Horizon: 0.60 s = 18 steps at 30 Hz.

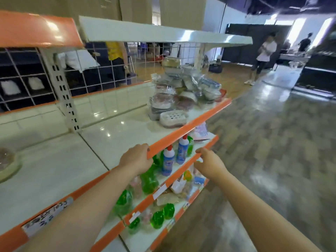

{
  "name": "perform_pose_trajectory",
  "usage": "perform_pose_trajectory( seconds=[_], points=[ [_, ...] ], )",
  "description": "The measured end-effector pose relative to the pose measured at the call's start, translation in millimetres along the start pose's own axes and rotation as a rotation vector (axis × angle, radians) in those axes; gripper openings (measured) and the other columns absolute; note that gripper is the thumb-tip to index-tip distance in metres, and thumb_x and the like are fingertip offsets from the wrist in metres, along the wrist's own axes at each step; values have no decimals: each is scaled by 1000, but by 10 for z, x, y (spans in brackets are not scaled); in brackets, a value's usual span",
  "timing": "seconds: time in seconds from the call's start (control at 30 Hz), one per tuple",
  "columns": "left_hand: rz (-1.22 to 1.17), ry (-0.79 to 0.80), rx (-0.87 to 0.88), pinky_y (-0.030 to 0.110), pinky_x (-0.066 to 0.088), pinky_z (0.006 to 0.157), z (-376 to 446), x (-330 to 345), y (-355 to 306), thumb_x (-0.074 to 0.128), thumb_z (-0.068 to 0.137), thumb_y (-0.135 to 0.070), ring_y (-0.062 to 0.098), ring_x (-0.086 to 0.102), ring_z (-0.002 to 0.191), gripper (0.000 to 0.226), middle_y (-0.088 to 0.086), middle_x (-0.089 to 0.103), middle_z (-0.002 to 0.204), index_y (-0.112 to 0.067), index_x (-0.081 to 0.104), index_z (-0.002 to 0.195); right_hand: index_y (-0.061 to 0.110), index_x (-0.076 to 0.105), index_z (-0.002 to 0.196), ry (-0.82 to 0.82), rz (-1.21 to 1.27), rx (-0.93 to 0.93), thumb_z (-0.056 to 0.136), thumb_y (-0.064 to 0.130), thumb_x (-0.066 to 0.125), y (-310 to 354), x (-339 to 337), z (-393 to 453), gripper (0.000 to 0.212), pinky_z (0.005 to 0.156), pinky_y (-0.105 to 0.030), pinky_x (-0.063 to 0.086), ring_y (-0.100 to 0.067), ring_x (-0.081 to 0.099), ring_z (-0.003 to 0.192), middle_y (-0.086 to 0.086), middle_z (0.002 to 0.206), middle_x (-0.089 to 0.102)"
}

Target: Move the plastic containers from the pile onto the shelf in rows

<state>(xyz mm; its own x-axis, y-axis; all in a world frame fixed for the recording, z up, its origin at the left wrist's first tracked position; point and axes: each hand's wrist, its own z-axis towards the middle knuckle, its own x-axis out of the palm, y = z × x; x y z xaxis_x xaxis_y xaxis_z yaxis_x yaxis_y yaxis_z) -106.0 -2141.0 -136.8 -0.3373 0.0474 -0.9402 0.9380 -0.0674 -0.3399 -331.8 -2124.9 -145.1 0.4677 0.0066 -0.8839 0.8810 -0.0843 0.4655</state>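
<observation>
On the white shelf (116, 131), seen from the head camera, a wide stretch of bare glossy surface runs from the left edge to the pile of plastic containers (183, 88) heaped at the far right end. An orange front lip (189, 124) borders that shelf, and beyond it the aisle floor (272, 142) lies open to the right. A white top shelf (163, 33) overhangs the pile, leaving a gap above it, and a wire grid back panel (109, 70) closes the rear.

The pile is a loose mound of clear wrapped tubs and lids; their number cannot be counted through the blur. One white soap dish (173, 116) with holes sits at the front of the pile, just beside the orange lip. Another round container (7, 160) rests alone at the far left edge of the shelf.

Both forearms reach forward from the bottom of the frame. The left hand (136, 159) lies against the orange lip, knuckles up, fingers bent over the edge and holding nothing loose. The right hand (209, 162) hovers in front of the lower shelf edge (181, 171), fingers loosely curled with the index extended, carrying nothing.

Below, two white-and-blue bottles with red caps (174, 153) stand beside several green bottles (149, 179). Two people stand well apart in the background; one is a person in white (263, 57).
</observation>
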Motion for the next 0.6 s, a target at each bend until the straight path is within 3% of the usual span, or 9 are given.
perform_pose_trajectory(
  seconds=[0.27,0.6],
  points=[
    [-182,-146,-61,38,43,95,1129,-60,-247,51,94,-30,26,49,119,45,7,47,133,-17,44,136,13,40,137,-22,-12,-51,90,20,55,-49,-197,1114,49,84,-31,44,-28,54,112,-11,134,46],
    [-272,-160,-197,41,43,98,2268,-77,-307,62,85,-39,34,47,122,60,15,46,134,-12,43,135,17,31,145,57,102,-112,86,25,66,-16,-327,2273,69,95,-28,39,-24,47,124,-9,144,38]
  ],
)
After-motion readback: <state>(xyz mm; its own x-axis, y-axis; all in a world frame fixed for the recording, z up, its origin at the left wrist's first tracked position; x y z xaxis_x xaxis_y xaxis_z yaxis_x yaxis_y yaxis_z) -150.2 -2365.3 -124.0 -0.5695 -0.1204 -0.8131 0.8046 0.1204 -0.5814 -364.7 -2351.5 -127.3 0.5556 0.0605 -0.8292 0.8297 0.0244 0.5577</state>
